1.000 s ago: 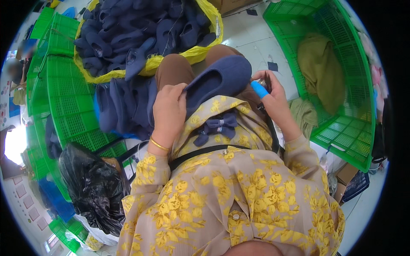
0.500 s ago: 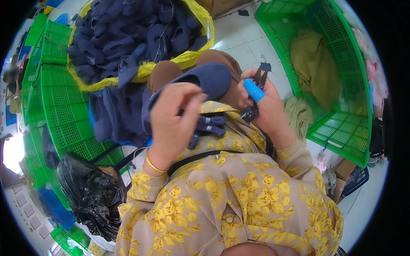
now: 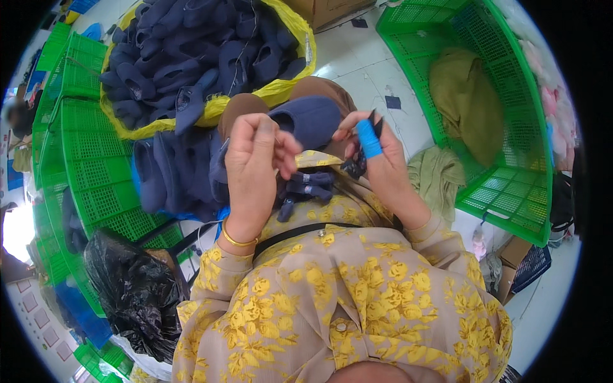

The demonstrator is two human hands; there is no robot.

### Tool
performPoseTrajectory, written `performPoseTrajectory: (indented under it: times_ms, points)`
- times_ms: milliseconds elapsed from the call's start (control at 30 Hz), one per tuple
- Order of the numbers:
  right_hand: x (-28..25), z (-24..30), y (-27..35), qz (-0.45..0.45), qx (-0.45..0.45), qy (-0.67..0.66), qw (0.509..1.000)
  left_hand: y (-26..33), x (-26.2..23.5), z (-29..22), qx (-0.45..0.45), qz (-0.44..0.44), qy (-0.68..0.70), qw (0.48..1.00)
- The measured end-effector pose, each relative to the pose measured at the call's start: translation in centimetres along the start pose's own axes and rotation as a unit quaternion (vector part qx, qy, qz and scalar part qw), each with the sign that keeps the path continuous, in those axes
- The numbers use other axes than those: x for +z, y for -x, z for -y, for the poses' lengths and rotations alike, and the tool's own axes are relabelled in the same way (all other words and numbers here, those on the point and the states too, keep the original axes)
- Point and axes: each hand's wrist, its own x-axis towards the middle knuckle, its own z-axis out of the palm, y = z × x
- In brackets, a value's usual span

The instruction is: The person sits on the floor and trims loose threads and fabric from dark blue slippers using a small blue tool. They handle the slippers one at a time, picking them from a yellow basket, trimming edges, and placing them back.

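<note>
My left hand (image 3: 255, 163) is raised over my lap with thumb and fingertips pinched together; anything between them is too small to make out. Right behind it a navy slipper (image 3: 310, 118) rests on my knee. My right hand (image 3: 383, 166) wears a blue finger guard (image 3: 369, 139) and grips a small dark piece (image 3: 354, 167) just right of the slipper. A navy fabric bow (image 3: 306, 188) lies on my lap between both hands.
A yellow sack (image 3: 281, 89) full of navy slippers stands ahead. More slippers (image 3: 169, 175) are stacked on green crates (image 3: 89, 159) at left. A green basket (image 3: 511, 159) with an olive cloth (image 3: 463, 96) is at right. A black bag (image 3: 134, 293) lies lower left.
My left hand has lifted off the slipper and closed into a pinch. My right hand has risen slightly and moved in closer to the slipper.
</note>
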Motion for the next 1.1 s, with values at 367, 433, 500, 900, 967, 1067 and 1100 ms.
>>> performPoseTrajectory:
  times_ms: [367,433,500,900,967,1067,1100]
  points:
    - [2.5,-0.7,-1.6,-0.072,-0.011,-0.133,0.988,2.3,2.4,3.3,-0.046,0.116,-0.114,0.986]
    - [2.1,-0.4,-1.3,-0.064,-0.004,-0.083,0.994,2.1,2.1,3.3,-0.047,0.113,-0.093,0.988]
    - [1.4,-0.4,-1.1,-0.038,0.003,-0.088,0.995,2.0,1.8,2.3,-0.071,0.094,-0.081,0.990]
    - [-2.6,1.9,0.4,0.330,0.180,-0.218,0.901,1.7,0.9,2.2,-0.163,0.223,-0.003,0.961]
    - [-2.4,2.3,0.3,0.360,0.221,-0.190,0.886,1.9,1.3,2.6,-0.164,0.217,-0.013,0.962]
    - [-2.2,2.4,0.8,0.360,0.187,-0.154,0.901,1.6,1.0,3.5,-0.130,0.225,0.009,0.966]
    - [-2.2,2.2,0.9,0.361,0.152,-0.145,0.909,1.5,0.8,3.2,-0.136,0.217,-0.006,0.967]
